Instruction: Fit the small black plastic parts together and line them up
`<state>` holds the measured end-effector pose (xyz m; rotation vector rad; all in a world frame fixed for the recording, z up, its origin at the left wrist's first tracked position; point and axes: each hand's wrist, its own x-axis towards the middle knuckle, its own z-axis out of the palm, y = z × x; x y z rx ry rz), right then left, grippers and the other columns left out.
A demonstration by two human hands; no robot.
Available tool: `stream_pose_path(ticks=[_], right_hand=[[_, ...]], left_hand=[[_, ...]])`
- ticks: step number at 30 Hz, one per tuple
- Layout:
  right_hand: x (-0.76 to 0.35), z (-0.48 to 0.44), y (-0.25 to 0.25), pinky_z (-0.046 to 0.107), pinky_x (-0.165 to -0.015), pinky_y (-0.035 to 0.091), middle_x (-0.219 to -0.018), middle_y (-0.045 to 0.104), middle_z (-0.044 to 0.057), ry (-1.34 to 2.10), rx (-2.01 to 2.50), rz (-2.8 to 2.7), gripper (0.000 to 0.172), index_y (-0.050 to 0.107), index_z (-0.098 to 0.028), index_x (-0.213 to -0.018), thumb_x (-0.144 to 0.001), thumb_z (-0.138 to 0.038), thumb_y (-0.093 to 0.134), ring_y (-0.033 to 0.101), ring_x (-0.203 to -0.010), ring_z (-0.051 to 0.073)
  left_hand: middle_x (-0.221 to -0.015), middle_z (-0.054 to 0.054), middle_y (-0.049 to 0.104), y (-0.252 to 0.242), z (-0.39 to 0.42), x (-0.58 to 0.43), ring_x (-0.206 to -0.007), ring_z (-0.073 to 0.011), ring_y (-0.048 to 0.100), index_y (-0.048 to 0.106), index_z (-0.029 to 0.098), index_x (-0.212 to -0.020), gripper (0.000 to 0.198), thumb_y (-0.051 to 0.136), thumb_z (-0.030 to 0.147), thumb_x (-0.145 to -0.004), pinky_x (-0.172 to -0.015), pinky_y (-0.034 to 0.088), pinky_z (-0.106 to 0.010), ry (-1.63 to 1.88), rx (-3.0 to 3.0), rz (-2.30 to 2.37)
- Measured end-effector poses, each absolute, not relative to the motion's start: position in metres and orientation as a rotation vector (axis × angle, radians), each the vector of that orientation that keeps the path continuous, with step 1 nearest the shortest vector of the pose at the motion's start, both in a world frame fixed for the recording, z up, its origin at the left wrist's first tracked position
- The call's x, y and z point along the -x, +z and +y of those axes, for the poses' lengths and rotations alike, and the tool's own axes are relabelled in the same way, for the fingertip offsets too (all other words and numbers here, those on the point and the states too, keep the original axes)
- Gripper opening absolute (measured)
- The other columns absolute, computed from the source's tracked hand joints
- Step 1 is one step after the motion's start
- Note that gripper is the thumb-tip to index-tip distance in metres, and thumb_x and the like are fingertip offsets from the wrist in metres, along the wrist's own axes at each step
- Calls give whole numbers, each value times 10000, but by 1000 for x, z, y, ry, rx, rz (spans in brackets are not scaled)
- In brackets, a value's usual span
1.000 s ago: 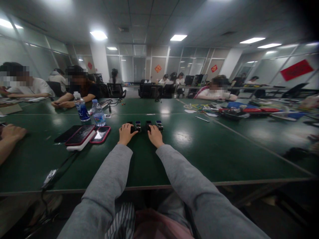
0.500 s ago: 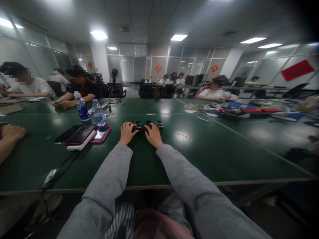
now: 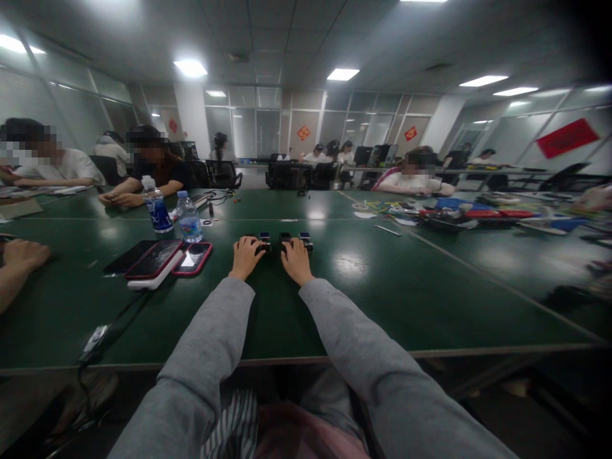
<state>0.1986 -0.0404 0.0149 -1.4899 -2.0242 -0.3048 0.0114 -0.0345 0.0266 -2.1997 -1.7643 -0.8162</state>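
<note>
Left hand: bare, palm down, with fingers curved forward and thumb spread away from them; impossible to tell whether clamped on anything.
Left device: small and dark with a little screen, just right of the left fingertips, beside the thumb tip.
Right hand: bare, palm down, close beside the left but apart from it, with fingers bent and slightly spread; grip hidden, so impossible to tell.
Dark block: just beyond the right hand's leftmost fingertips, partly covered.
Right device: small, with a bluish screen, just beyond the right fingers, toward their right side.
Green table: beneath both sets of fingers.
Grey sleeves: behind the fingers, toward the viewer.
Pink-edged phone: left of the left fingers, next to a larger phone on a white slab.
Blue-labelled bottle and clear bottle: upright, left of the fingers and farther off.
White stick: well right of the right fingers.
Co-worker's hand: far left of the fingers.
</note>
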Motion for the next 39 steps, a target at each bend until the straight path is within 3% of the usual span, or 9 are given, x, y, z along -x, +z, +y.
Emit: stream_pose_path(ticks=[11, 22, 30, 39], right_hand=[[-203, -38, 12, 386, -983, 406, -1282, 472, 146, -271, 1479, -2055, 398, 516, -143, -1320, -947, -238, 415, 400, -1206, 254], [-206, -32, 6, 386, -1014, 414, -1346, 453, 142, -243, 1447, -2082, 448, 475, -129, -1384, -952, -211, 387, 375, -1266, 246], [-208, -31, 7, 352, -1048, 385, -1359, 477, 142, -175, 1439, -2064, 517, 497, -96, -1362, -904, -33, 265, 368, -1297, 208], [-210, -23, -1, 378, -1085, 375, -1312, 531, 155, -153, 1305, -2011, 524, 538, -68, -1313, -861, -11, 280, 416, -1280, 213]], left_hand=[[-1280, -86, 569, 30, -33, 5, -1225, -277, 449, 606, 276, -1232, 364, 448, 445, -952, -984, 389, -422, -969, 2026, -1889], [-1149, -63, 632, 24, -21, 23, -1042, -204, 583, 690, 243, -1077, 354, 388, 403, -983, -908, 474, -325, -1019, 2165, -1886], [-1183, -67, 617, 21, -19, 23, -1056, -191, 591, 687, 236, -1096, 367, 362, 374, -994, -910, 484, -311, -1043, 2170, -1920], [-1311, -84, 556, 0, 1, 30, -1171, -195, 566, 631, 213, -1227, 382, 338, 287, -994, -1025, 455, -354, -1134, 2267, -1797]])
